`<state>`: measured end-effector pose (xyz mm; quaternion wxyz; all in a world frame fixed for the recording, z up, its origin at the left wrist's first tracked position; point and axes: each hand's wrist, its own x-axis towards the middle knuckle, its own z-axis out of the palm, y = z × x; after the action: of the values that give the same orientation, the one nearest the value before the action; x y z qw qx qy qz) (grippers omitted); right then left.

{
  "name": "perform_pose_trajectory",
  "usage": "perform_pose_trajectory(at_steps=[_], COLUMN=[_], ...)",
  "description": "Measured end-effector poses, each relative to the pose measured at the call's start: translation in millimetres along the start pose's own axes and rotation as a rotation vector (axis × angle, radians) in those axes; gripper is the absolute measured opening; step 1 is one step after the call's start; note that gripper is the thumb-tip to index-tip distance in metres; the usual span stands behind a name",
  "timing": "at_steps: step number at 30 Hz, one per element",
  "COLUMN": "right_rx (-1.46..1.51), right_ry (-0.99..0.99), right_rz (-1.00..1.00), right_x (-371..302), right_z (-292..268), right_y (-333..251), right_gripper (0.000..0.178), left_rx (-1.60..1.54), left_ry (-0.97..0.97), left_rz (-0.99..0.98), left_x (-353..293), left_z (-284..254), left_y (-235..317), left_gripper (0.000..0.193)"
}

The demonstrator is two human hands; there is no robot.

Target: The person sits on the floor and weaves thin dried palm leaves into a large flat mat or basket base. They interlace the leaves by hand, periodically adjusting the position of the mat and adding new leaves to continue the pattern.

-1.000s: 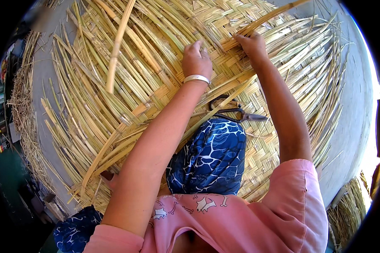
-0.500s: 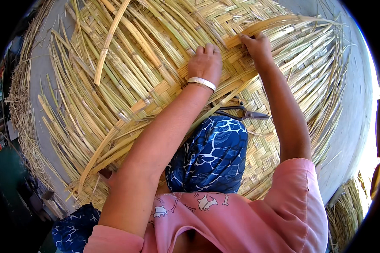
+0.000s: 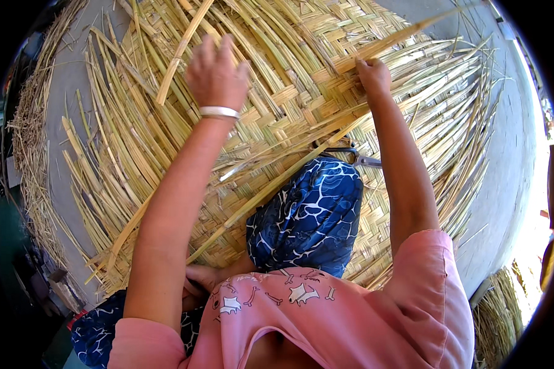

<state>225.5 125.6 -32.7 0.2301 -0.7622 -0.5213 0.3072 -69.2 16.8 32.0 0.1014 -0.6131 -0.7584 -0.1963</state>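
Observation:
Under both hands lies a large half-woven mat (image 3: 277,132) of split, flattened reeds, with long loose strips fanning out to the left and right. My right hand (image 3: 373,75) is closed in a pinch on a broad flat reed strip (image 3: 406,34), which slants up and right above the mat's right side. Over the loose reeds at the upper left, my left hand (image 3: 217,74) is raised, slightly blurred, with its fingers apart and nothing seen in it. A white bangle (image 3: 220,112) circles its wrist.
Shears with dark handles (image 3: 351,154) lie on the mat beside my blue-patterned knee (image 3: 314,215), partly hidden by it. One loose strip (image 3: 252,206) slants across the mat. Dry stalks (image 3: 40,129) line the left floor edge; a straw bundle (image 3: 505,301) lies lower right.
My left hand has lifted from the weave and moved left and up, its fingers spreading. The strip in my right hand has swung up at its far end; the shears are more covered.

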Motion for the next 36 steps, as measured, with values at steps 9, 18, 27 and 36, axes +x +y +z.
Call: perform_pose_trajectory(at_steps=[9,18,27,36], right_rx=[-0.437,0.143,0.179,-0.442], right_ry=[-0.096,-0.594,-1.108,-0.722], right_rz=[-0.502,-0.668,-0.869,-1.271], right_x=[-101.0,-217.2,-374.9,-343.8], right_z=[19.7,14.6,-30.4,68.5], right_y=[-33.5,-125.4,-174.7,-133.0], right_gripper=[0.034,0.031,0.029,0.032], left_rx=[-0.108,-0.826,-0.578,-0.072], left_ry=[-0.481,-0.453,-0.622,-0.916], left_rz=[-0.403,-0.457,0.049,0.308], left_x=[9.6,-56.5,-197.3,-199.1], left_z=[-10.1,-139.3,-168.9,-249.2], left_y=[-141.3,-116.8,-104.5,-177.7], left_gripper=[0.03,0.031,0.03,0.042])
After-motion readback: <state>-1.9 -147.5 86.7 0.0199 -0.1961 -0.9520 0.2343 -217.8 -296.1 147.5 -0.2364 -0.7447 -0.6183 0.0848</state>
